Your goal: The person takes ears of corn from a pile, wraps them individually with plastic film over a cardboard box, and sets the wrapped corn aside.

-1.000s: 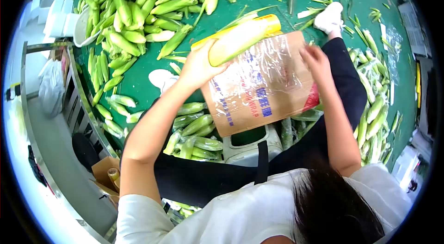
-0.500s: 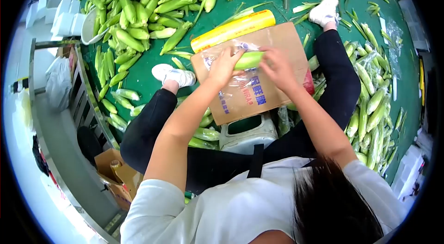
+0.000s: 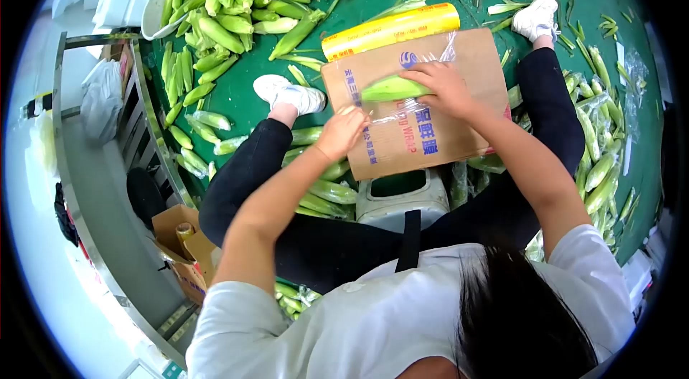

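Note:
An ear of corn (image 3: pixel 393 89) in green husk lies across a cardboard sheet (image 3: pixel 445 146) printed with blue and red characters. My right hand (image 3: pixel 445 88) is closed round its right end. Clear cling film (image 3: pixel 402 115) is spread under and in front of the corn. At the sheet's left edge, my left hand (image 3: pixel 343 133) pinches the film, its fingertips pressed together just below the corn's left end. Behind the corn, a yellow roll of cling film (image 3: pixel 391 31) lies along the sheet's far edge.
A white stool (image 3: pixel 402 203) supports the cardboard between my legs. Unwrapped corn (image 3: pixel 237 6) is heaped at the far left on the green floor (image 3: pixel 251 63). Film-wrapped corn (image 3: pixel 599 156) is piled at right, with more near my left leg. A metal rack (image 3: pixel 161 142) and open carton (image 3: pixel 183 246) are at left.
My left hand has left the corn and moved toward me to the sheet's left edge. My right hand has closed over the corn's right end. The whole view has shifted slightly.

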Available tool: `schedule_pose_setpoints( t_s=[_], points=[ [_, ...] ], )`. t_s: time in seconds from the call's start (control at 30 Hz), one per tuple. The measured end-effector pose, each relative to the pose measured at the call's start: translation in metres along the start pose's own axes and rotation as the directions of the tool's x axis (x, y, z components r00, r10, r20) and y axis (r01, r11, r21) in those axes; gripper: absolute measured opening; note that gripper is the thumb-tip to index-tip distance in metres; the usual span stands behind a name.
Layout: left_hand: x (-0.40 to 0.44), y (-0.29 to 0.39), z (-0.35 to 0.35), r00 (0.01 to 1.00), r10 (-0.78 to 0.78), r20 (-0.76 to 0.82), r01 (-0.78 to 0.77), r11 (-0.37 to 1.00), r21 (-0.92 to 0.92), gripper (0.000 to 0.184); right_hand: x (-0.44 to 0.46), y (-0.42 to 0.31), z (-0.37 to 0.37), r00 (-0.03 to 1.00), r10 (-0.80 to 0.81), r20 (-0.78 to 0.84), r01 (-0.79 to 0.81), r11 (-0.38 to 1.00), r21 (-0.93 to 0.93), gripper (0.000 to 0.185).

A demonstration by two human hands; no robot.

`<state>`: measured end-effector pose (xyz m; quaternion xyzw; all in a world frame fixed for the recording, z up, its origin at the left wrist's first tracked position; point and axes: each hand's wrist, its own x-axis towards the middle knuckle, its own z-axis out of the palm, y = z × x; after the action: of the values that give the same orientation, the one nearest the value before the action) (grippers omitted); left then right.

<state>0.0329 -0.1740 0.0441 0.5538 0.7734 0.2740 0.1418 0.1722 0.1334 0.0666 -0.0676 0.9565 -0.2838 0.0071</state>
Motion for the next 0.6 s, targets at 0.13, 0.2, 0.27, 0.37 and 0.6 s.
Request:
schedule_pose_setpoints(
  t_s=[0.13,0.2,0.27,0.37,0.6],
  points=[
    [0.024,0.012,-0.022,0.982,-0.056,0.178,0.109,0.947,-0.303,0.008,-0.03,-0.017,0.0,0.992,0.005,0.125,-0.002,1.0,-0.029,0.051],
    [0.057,0.0,0.004,0.953,0.06,0.298,0.044,0.943,-0.329,0.01,-0.025,-0.03,0.003,0.992,0.051,0.113,-0.045,0.998,-0.049,0.045],
    [0.098,-0.009,0.019,0.897,0.072,0.437,-0.016,0.991,-0.129,0.017,-0.011,-0.04,0.011,0.984,0.163,0.074,-0.149,0.974,-0.173,0.041],
    [0.179,-0.021,0.008,0.912,0.098,0.397,-0.181,0.968,0.176,0.035,0.043,-0.01,0.041,0.936,0.242,-0.254,-0.318,0.892,-0.321,0.054],
    [0.242,-0.043,-0.089,0.909,-0.208,-0.36,0.247,0.967,0.066,0.031,0.124,0.002,0.001,0.921,0.37,0.122,-0.361,0.928,-0.091,0.069]
  ],
)
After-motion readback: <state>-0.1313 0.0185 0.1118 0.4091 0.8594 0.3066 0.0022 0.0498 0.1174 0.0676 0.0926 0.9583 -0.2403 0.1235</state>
